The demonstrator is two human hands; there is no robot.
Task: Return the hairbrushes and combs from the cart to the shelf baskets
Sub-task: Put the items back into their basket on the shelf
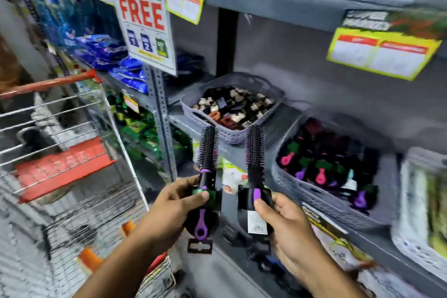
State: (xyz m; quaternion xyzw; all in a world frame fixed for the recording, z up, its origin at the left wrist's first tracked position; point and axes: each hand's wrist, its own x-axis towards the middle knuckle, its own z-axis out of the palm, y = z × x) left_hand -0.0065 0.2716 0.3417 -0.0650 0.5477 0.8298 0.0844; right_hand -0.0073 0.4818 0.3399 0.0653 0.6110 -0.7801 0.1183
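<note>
We hold two round brushes upright before the shelf: left hand (169,203) closed on one brush (207,152), right hand (287,222) on another (255,150), probably for sorting into the brush basket (302,191).

Two hands are raised, the left hand (174,203) and the right hand (287,222), and two round hairbrushes stand upright, one (207,150) on the left and one (255,150) on the right. Three grey perforated baskets show on the middle shelf: one of hair claws (227,136), one of brushes (321,203), one (411,244) cut by the frame edge. One wire cart (72,176) stands left. One "GET 1 FREE" sign (142,14) hangs above.
</note>
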